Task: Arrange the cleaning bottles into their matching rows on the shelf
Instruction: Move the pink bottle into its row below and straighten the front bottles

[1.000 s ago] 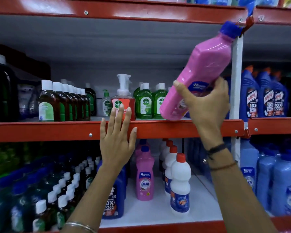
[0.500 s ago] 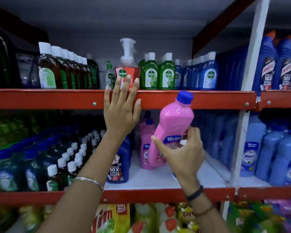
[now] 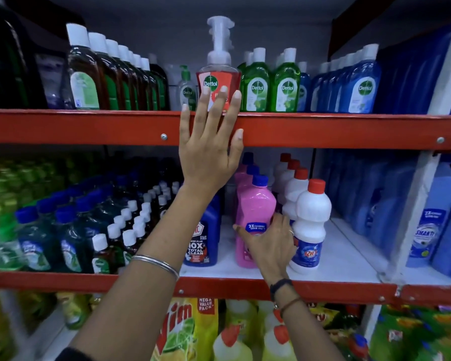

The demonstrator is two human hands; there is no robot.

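Right hand wrapped around pink bottle, upright on white shelf at lower centre, fronting its pink row, beside white bottle. Left hand open, flat against red rail.

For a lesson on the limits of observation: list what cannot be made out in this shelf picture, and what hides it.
Head view only:
- Lower label of the pink bottle: covered by the right hand.
- Red Dettol pump bottle: lower label covered by the left hand's fingers.
- Left-side green and blue-capped bottles: labels blurred.
- How far the pink row runs back: hidden by the front bottle.
- Yellow Vim pack: cut off by the bottom edge.
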